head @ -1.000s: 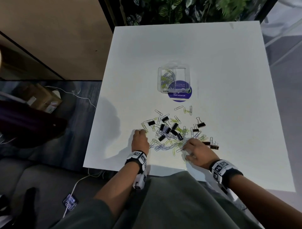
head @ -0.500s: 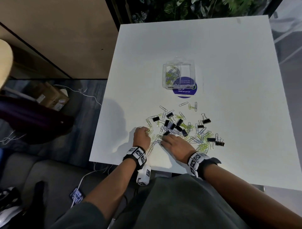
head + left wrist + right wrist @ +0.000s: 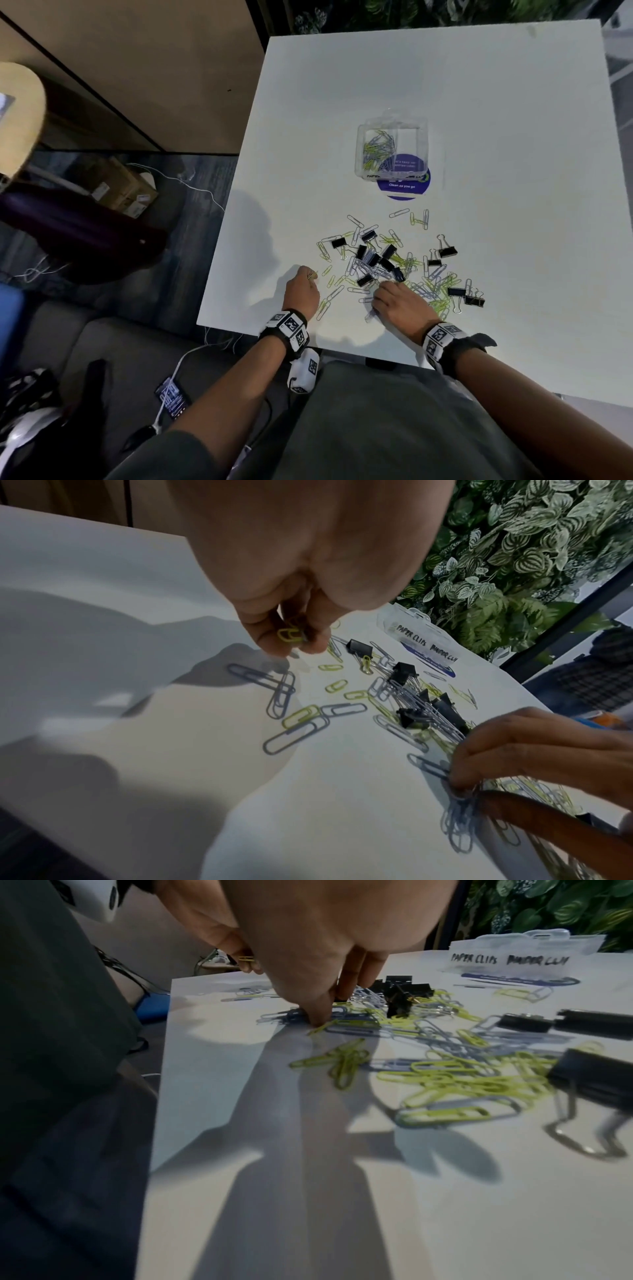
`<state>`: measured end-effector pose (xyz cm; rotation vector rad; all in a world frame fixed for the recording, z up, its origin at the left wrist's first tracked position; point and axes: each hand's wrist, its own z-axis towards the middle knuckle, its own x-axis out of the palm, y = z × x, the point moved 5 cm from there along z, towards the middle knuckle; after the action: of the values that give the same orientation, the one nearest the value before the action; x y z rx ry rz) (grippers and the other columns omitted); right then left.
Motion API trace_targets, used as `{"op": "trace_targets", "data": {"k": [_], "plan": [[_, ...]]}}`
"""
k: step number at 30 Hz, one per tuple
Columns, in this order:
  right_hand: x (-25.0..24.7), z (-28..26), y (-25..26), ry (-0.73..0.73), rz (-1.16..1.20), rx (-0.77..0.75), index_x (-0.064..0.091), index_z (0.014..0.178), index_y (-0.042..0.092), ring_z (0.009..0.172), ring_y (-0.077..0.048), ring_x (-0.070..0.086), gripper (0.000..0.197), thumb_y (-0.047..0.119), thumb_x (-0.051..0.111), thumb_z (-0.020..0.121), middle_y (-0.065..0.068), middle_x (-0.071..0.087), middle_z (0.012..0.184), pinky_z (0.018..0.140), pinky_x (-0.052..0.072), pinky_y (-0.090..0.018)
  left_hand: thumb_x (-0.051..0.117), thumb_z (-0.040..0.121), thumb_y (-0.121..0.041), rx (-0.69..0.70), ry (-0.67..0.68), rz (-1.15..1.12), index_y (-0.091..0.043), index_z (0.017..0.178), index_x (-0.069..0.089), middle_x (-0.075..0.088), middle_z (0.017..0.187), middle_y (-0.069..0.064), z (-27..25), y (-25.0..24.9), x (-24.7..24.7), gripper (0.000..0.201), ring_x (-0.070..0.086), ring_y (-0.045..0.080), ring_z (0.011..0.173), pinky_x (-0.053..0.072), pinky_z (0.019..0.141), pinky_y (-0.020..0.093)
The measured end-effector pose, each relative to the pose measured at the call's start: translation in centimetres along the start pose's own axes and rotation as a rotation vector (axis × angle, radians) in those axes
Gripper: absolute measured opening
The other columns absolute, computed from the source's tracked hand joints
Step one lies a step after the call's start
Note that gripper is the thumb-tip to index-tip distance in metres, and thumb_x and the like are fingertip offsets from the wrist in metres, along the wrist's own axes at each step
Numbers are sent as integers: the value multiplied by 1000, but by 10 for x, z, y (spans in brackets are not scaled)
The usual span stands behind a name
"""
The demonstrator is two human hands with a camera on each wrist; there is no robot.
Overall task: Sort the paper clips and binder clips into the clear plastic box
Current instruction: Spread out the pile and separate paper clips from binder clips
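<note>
Grey and yellow paper clips [image 3: 363, 274] lie scattered with black binder clips [image 3: 447, 251] on the near half of a white table [image 3: 513, 137]. The clear plastic box [image 3: 392, 147] stands farther back, with paper clips in its left compartment; its front reads "paper clips" and "binder clips" [image 3: 507, 958]. My left hand [image 3: 308, 278] is at the pile's left edge and pinches small yellow paper clips [image 3: 290, 636]. My right hand [image 3: 380, 291] is at the pile's near edge, fingers curled down onto a bunch of grey paper clips [image 3: 459, 810].
A round purple sticker [image 3: 403, 185] lies under the box's front. The table's near edge [image 3: 342, 346] is just behind my wrists. Boxes and cables lie on the floor at the left [image 3: 120, 192]. Leafy plants [image 3: 514, 547] stand beyond the far edge.
My right hand has moved left from the right part of the pile to its near middle. The left hand has stayed at the left edge with its clips.
</note>
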<state>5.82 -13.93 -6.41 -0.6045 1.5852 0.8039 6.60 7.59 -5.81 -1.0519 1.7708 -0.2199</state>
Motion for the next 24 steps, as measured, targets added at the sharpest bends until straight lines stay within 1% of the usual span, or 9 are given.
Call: {"op": "trace_targets", "data": {"k": [4,7,9,11,14,17,19,21,24], "plan": [[-8,-12,-8,-36,50,57,65,82,14,73,-22,54,9,21,69,82,-2,60,78,61,48,-33,34,93,-1,-11,10,29,-8,113,54,61,105,8,-2,-1,3,29,61,28,94,52,83,35],[-9,-18,-12,-54,93,98,64,89,11,72,-22,54,10,10,64,79,-5,60,80,60,50,-34,33,89,4,1,37,-16,-11,113,52,61,94,11,-3,2,5,34,63,32,86,54,77,38],[-9,-22,-17,-64,156,150,63,100,8,75,-24,54,18,8,60,82,-7,60,86,62,51,-37,33,88,6,25,83,-47,-13,114,50,56,84,9,-5,0,9,37,61,29,75,53,68,34],[-13,-29,-24,-73,229,244,61,109,6,80,-25,55,29,4,66,80,-10,59,93,66,53,-38,33,91,5,63,122,-33,-12,112,51,54,80,6,-7,-7,12,32,52,21,67,45,60,27],[-22,-41,-37,-133,351,384,60,114,3,88,-26,58,43,-8,68,73,-12,58,105,77,55,-34,35,95,-4,126,173,-32,-10,104,55,58,91,3,-7,-18,21,22,52,20,76,42,66,26],[-28,-56,-53,-191,448,537,58,114,4,92,-27,59,37,-10,62,80,-13,60,106,82,51,-34,38,95,-6,152,261,-49,-13,91,56,57,87,-1,-10,-28,34,19,51,20,79,38,67,28],[-25,-68,-63,-151,479,643,52,118,8,91,-27,58,39,-7,56,83,-12,60,103,80,50,-36,40,98,-18,208,341,18,-15,85,51,52,76,-4,-18,-40,42,17,49,21,73,33,62,29],[-23,-78,-69,-106,535,691,46,120,12,88,-24,56,37,-2,51,87,-8,59,101,77,49,-36,41,98,-38,298,426,188,-17,84,46,47,70,-4,-28,-52,54,26,45,18,65,32,58,31],[-21,-91,-72,-95,676,709,42,104,15,70,-24,55,9,11,41,96,-5,60,82,65,46,-37,39,94,-55,460,484,509,-17,82,43,47,75,-3,-41,-71,78,41,46,19,67,36,59,33]]}}
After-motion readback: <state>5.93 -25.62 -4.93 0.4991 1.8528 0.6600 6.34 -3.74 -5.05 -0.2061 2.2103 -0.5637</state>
